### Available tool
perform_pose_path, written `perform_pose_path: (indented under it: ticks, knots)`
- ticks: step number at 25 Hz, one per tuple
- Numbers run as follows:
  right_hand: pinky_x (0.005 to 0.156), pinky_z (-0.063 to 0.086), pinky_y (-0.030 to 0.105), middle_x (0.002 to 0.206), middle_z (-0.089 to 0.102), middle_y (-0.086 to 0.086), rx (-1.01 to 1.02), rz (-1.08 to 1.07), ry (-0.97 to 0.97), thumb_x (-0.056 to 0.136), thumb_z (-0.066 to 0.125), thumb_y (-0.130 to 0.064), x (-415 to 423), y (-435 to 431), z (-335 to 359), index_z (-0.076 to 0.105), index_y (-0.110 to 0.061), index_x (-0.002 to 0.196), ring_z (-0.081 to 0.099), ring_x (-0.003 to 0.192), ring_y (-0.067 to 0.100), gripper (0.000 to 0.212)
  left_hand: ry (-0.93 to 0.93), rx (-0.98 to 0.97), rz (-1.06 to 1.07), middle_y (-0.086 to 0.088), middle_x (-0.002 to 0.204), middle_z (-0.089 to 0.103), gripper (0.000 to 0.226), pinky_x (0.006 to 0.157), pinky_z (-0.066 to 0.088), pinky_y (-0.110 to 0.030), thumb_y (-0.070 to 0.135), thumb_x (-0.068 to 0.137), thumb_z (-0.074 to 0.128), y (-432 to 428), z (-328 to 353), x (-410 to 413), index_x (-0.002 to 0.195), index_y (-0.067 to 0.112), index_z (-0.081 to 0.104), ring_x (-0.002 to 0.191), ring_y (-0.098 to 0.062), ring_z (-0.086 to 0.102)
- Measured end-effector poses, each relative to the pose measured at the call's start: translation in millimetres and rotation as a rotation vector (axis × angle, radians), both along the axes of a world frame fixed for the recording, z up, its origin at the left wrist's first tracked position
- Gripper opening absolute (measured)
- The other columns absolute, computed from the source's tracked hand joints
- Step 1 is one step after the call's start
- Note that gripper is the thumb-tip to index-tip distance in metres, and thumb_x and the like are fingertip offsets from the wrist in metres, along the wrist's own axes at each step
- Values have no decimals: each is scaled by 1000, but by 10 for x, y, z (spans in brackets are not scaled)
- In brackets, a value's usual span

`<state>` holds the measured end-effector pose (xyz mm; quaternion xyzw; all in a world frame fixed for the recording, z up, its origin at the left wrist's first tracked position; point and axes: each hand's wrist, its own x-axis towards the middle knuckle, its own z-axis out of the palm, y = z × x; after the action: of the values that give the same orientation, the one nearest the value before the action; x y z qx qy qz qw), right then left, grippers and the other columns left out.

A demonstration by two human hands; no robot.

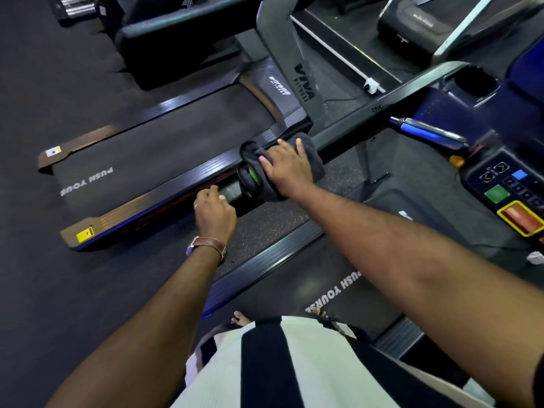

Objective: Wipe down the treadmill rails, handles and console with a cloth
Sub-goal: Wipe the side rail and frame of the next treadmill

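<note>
Rail: the long black treadmill handrail runs slantwise from the lower left to the upper right.
Cloth: a dark grey folded cloth is draped over the handrail near its lower end.
Right grip: the right hand lies on the cloth with its fingers spread and nearly straight, pressing it to the handrail.
Left grip: the left hand, which has a brown leather watch strap at the wrist, curls its fingers round the handrail's rounded end, just below the cloth.
Console: the dark blue button panel sits right of the handrail.
</note>
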<state>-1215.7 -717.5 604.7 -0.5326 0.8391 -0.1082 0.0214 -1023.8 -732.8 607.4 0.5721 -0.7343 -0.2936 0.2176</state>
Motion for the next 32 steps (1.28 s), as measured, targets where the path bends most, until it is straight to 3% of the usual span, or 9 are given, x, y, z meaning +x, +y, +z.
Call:
perform_pose_path:
  ticks: [2,6,11,14,16,20,23,27,32]
  knots:
    - [120,7,50,126,63,2,-43,-85,-24,97,34,-47,262,-21,24,65,-13,118,39,139,19,50,-25,-28,-63,-27,115,57,48,94,38,-37,18,84,34,-48,-7,35,117,-6,58,107,-40,52]
    - [119,17,52,128,64,1,-167,261,48,96,32,-49,120,238,-171,63,-15,126,46,135,19,55,-46,-38,-124,-26,113,58,37,93,37,-37,12,90,40,-122,-15,44,116,-6,58,107,-40,52]
    - [120,6,51,130,60,-1,-142,-169,-83,98,39,-42,157,49,-57,62,-15,121,34,143,17,42,-116,-88,-223,-24,109,61,26,89,40,-41,8,92,44,-223,-9,10,106,-5,61,103,-39,54]
    - [118,11,58,148,48,-3,-314,-7,-198,98,40,-38,554,405,-276,52,-16,139,25,148,20,49,-136,-73,-229,-19,95,63,19,69,38,-36,11,90,44,-249,51,-91,86,3,60,89,-37,56]
    - [116,14,61,157,36,-3,-345,37,-199,100,41,-34,397,486,-380,47,-19,145,18,150,22,48,-171,-72,-241,-15,93,62,22,66,32,-33,17,93,43,-273,70,-109,83,6,59,85,-34,56]
    - [118,18,56,164,1,17,-456,-530,-502,101,49,-27,37,50,-162,55,-19,140,0,150,39,41,-215,-118,-285,-12,91,62,27,65,32,-34,23,95,40,-299,68,-141,84,8,59,84,-33,57]
    - [121,18,43,159,-15,28,-506,-763,-833,101,50,-34,518,-43,-63,34,-30,152,-2,150,42,53,-247,-113,-281,-14,95,64,21,68,36,-37,21,91,43,-277,103,-200,87,8,59,88,-37,58]
    - [118,19,46,161,-10,27,-532,-709,-1036,102,45,-41,1048,45,-23,-2,-40,155,-6,151,35,71,-228,-149,-283,-18,94,65,16,70,40,-41,14,83,48,-261,91,-171,90,4,60,87,-40,58]
    - [119,23,45,162,14,20,-776,-1013,-1205,97,46,-52,537,-142,-9,-2,-34,157,24,147,32,78,-248,-239,-345,-12,93,63,27,65,30,-35,28,98,39,-301,-23,-144,93,9,58,85,-34,57]
